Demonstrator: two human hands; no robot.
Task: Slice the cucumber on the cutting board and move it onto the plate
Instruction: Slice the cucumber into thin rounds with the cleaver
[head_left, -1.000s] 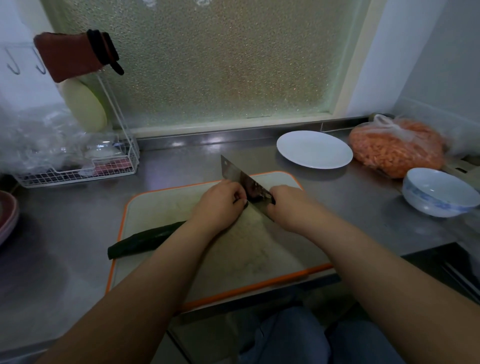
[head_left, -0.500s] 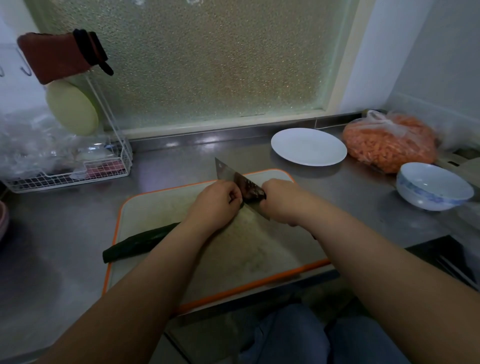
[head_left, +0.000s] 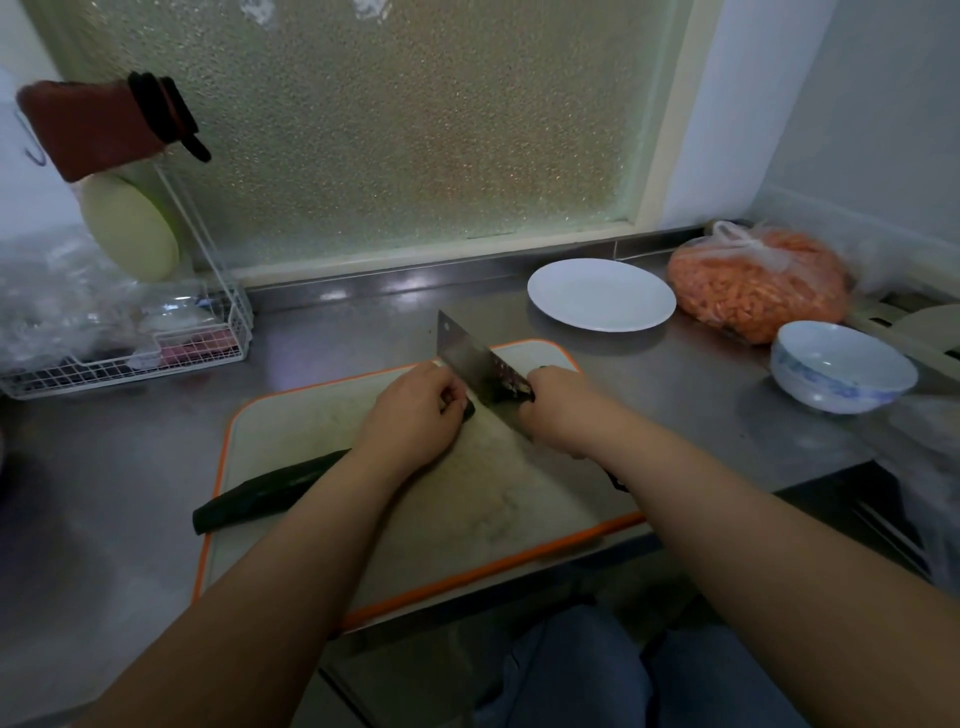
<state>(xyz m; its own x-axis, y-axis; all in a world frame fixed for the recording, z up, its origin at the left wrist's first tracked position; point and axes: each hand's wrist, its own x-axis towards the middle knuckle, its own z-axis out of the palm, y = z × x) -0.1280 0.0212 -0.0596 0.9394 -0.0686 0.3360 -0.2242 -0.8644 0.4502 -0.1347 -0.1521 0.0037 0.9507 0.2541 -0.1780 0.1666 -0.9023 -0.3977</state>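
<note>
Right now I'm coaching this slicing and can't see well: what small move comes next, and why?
Probably press the cleaver down through the cucumber. The right hand grips it, blade beside the left hand, which pins the cucumber on the cutting board. The plate holds no slices.

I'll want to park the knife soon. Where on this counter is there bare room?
Bare steel lies left of the cutting board, in front of the wire rack, and between the board's right edge and the bowl. The far right corner is crowded: plate, bag of carrot and bowl stand close together.
</note>
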